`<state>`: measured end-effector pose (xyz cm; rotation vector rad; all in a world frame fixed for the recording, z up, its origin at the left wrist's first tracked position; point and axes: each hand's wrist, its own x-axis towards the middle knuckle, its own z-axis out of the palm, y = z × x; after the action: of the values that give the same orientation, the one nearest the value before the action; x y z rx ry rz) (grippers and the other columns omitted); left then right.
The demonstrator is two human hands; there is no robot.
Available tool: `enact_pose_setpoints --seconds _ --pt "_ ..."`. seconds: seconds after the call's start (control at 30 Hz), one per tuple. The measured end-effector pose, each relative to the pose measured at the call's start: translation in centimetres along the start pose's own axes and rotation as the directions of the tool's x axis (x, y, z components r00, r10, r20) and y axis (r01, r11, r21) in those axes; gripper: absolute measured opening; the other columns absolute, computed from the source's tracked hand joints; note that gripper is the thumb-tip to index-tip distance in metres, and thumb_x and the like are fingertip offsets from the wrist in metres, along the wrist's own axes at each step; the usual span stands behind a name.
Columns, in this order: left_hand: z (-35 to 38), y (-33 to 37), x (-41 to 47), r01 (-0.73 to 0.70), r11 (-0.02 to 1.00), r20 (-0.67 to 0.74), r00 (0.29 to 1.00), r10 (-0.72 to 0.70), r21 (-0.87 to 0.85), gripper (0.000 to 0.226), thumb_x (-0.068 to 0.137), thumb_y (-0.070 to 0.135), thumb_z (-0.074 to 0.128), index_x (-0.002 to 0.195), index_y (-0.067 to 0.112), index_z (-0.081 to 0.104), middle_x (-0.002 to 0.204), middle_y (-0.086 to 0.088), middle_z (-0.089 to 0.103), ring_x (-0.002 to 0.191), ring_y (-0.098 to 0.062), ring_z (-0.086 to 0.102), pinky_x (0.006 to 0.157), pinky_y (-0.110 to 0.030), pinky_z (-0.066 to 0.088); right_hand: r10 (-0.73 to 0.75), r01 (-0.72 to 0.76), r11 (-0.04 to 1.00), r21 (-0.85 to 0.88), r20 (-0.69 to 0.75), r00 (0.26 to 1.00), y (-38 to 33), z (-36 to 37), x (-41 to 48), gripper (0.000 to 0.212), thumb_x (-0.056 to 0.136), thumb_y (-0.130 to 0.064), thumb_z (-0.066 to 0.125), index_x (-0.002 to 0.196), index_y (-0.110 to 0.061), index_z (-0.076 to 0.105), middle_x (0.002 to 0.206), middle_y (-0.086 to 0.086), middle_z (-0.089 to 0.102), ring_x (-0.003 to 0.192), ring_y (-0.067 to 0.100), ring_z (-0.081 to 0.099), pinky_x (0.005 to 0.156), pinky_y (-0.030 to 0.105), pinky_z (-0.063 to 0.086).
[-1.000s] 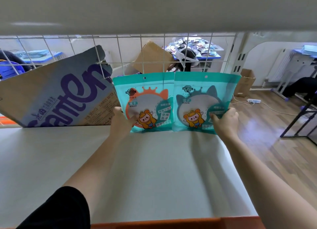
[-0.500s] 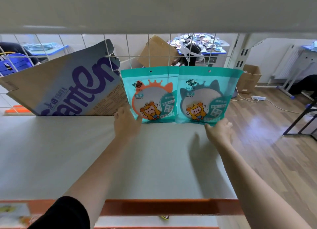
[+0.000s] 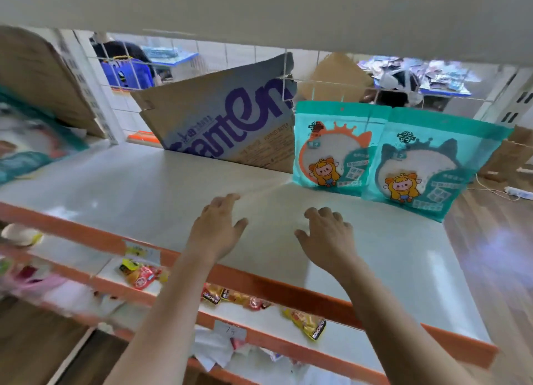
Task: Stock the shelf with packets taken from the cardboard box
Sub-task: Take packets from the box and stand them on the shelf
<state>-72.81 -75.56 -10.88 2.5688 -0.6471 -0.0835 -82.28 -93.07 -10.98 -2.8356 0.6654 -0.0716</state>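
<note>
Two teal packets stand upright side by side at the back right of the white shelf (image 3: 150,194), leaning on the wire grid. The left packet (image 3: 328,145) has an orange ring, the right packet (image 3: 427,165) a dark teal one. My left hand (image 3: 216,226) and my right hand (image 3: 328,237) hover over the shelf's middle, fingers spread, holding nothing, well short of the packets. A flattened cardboard sheet with purple lettering (image 3: 227,116) leans behind the shelf. The cardboard box with packets is out of view.
The shelf has an orange front edge (image 3: 259,281). Lower shelves hold small snack packets (image 3: 141,275) and a yellow packet (image 3: 308,322). Another teal bag (image 3: 26,151) lies at the far left. Wooden floor (image 3: 496,240) lies to the right. A person sits beyond the grid.
Both hands let go of the two packets and drew back toward the shelf's front. The view swung left and down, showing the lower shelves.
</note>
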Motion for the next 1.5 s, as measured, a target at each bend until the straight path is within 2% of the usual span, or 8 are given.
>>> enact_pose_setpoints --seconds 0.23,0.37,0.43,0.7,1.0,1.2,1.3,1.5 --pt "-8.0 -11.8 -6.6 0.232 0.97 -0.12 0.963 -0.24 -0.075 0.051 0.09 0.03 0.057 0.138 0.021 0.04 0.133 -0.01 0.047 0.122 -0.03 0.048 0.1 -0.036 0.037 -0.243 0.24 0.965 0.102 0.016 0.97 -13.6 2.6 -1.1 0.041 0.092 -0.038 0.05 0.128 -0.018 0.047 0.13 0.009 0.05 0.122 0.03 0.043 0.098 0.04 0.036" --pt "-12.4 -18.7 -10.1 0.316 0.948 -0.155 0.936 -0.316 -0.024 0.048 0.093 0.033 0.052 0.138 0.021 0.041 0.139 -0.005 0.042 0.131 -0.025 0.04 0.103 -0.035 0.033 -0.344 0.341 0.928 0.149 -0.005 0.939 -22.0 4.2 -2.3 0.039 0.091 -0.037 0.05 0.126 -0.018 0.05 0.127 0.007 0.054 0.119 0.028 0.046 0.096 0.038 0.039" --pt "-14.8 -22.4 -12.0 0.388 0.922 -0.214 0.9 -0.38 -0.006 0.045 0.095 0.033 0.048 0.138 0.021 0.04 0.139 -0.005 0.043 0.126 -0.025 0.043 0.099 -0.035 0.036 -0.411 0.407 0.9 0.155 -0.004 0.911 -26.8 5.3 -3.0 0.038 0.093 -0.038 0.049 0.126 -0.018 0.051 0.124 0.007 0.056 0.116 0.028 0.049 0.094 0.039 0.041" --pt "-21.2 -34.6 -17.1 0.507 0.862 -0.294 0.824 -0.485 -0.001 0.04 0.094 0.033 0.048 0.133 0.024 0.045 0.131 -0.004 0.051 0.117 -0.024 0.049 0.091 -0.037 0.043 -0.528 0.516 0.839 0.174 0.029 0.849 -41.8 8.4 -4.1 0.038 0.093 -0.035 0.046 0.124 -0.014 0.052 0.121 0.009 0.053 0.112 0.03 0.049 0.089 0.037 0.041" --pt "-25.4 -41.8 -15.4 0.528 0.848 -0.302 0.804 -0.512 -0.031 0.035 0.093 0.035 0.051 0.126 0.022 0.05 0.116 -0.007 0.054 0.109 -0.027 0.052 0.087 -0.036 0.044 -0.574 0.549 0.804 0.231 0.059 0.816 -51.5 10.5 -0.4 0.038 0.092 -0.035 0.047 0.126 -0.018 0.051 0.122 0.005 0.052 0.113 0.026 0.05 0.09 0.037 0.042" --pt "-27.8 -47.1 -9.0 0.506 0.862 -0.287 0.828 -0.482 0.011 0.035 0.093 0.036 0.049 0.125 0.023 0.05 0.124 -0.005 0.053 0.111 -0.026 0.052 0.088 -0.039 0.046 -0.52 0.477 0.825 0.303 0.074 0.851 -57.3 12.6 5.8 0.036 0.091 -0.034 0.046 0.122 -0.019 0.054 0.117 0.003 0.054 0.102 0.022 0.051 0.085 0.038 0.046" --pt "-29.5 -49.9 -5.2 0.502 0.865 -0.273 0.833 -0.48 0.011 0.037 0.094 0.035 0.049 0.129 0.023 0.048 0.126 -0.005 0.051 0.113 -0.025 0.05 0.088 -0.036 0.044 -0.524 0.475 0.815 0.332 0.071 0.849 -59.7 13.3 9.5 0.039 0.09 -0.037 0.051 0.123 -0.017 0.055 0.123 0.003 0.055 0.109 0.022 0.052 0.091 0.038 0.045" --pt "-32.5 -53.9 2.5 0.478 0.878 -0.302 0.84 -0.45 0.021 0.039 0.094 0.034 0.051 0.131 0.021 0.048 0.128 -0.004 0.052 0.113 -0.023 0.052 0.09 -0.033 0.041 -0.416 0.306 0.847 0.434 0.185 0.89 -62.8 14.5 16.7 0.042 0.091 -0.031 0.055 0.128 -0.012 0.051 0.132 0.01 0.052 0.116 0.025 0.051 0.094 0.034 0.041"
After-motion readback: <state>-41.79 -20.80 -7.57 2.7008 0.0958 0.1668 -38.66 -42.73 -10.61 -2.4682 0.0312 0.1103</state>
